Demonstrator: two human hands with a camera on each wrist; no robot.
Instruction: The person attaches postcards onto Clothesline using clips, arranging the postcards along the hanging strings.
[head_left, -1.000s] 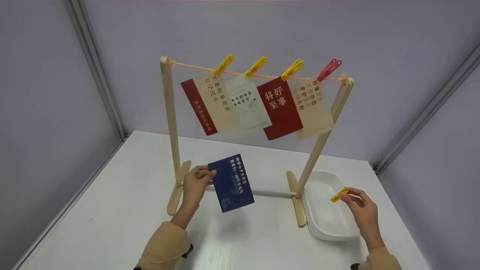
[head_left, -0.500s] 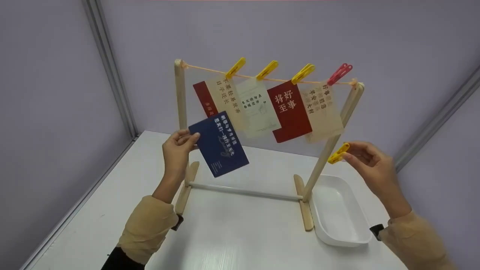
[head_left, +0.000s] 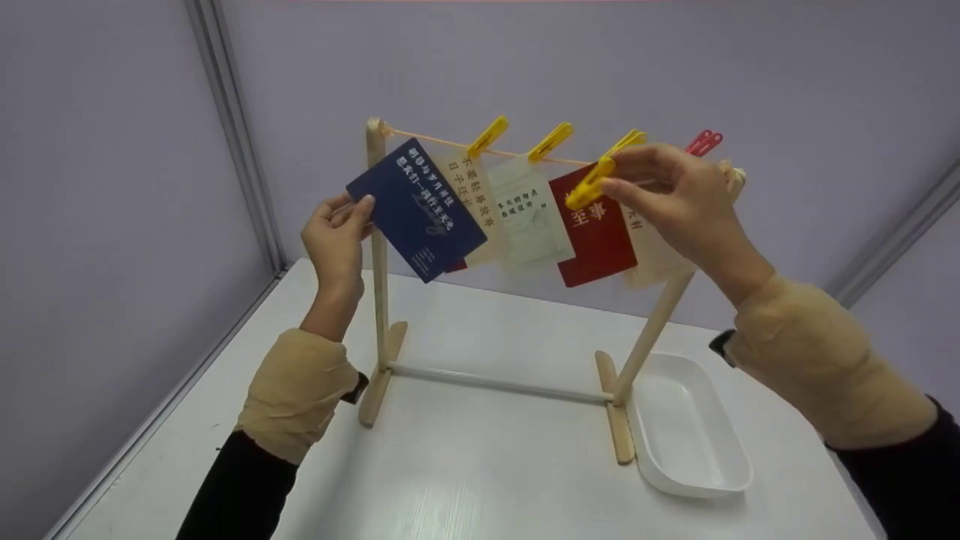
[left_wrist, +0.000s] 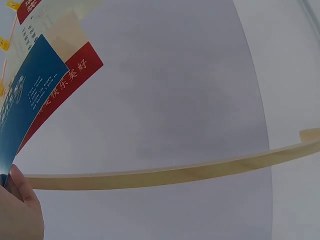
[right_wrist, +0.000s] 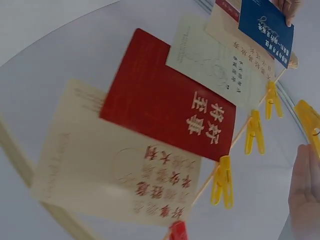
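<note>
My left hand (head_left: 334, 240) pinches a dark blue card (head_left: 420, 214) by its left edge, thumb in front. The card is tilted, near the left end of the orange string (head_left: 427, 138), and covers part of a cream and red card (head_left: 471, 195). My right hand (head_left: 686, 191) pinches a yellow clothespin (head_left: 592, 184) between thumb and fingers, in front of the red card (head_left: 600, 255). Along the string, a pale green card (head_left: 529, 217), the red card and a beige card (right_wrist: 115, 165) also hang from clothespins. Part of the beige card is hidden behind my right hand in the head view.
The string runs between two posts of a wooden stand (head_left: 381, 300), with a crossbar (head_left: 495, 382) low between its feet. A white tray (head_left: 694, 491) stands beside the right foot on the white table (head_left: 480, 465). Grey walls (head_left: 300, 60) enclose the table.
Both hands have risen. The left brought the blue card up to the string's left end; the right carried the yellow clothespin up and leftward from over the tray. The view has shifted slightly.
</note>
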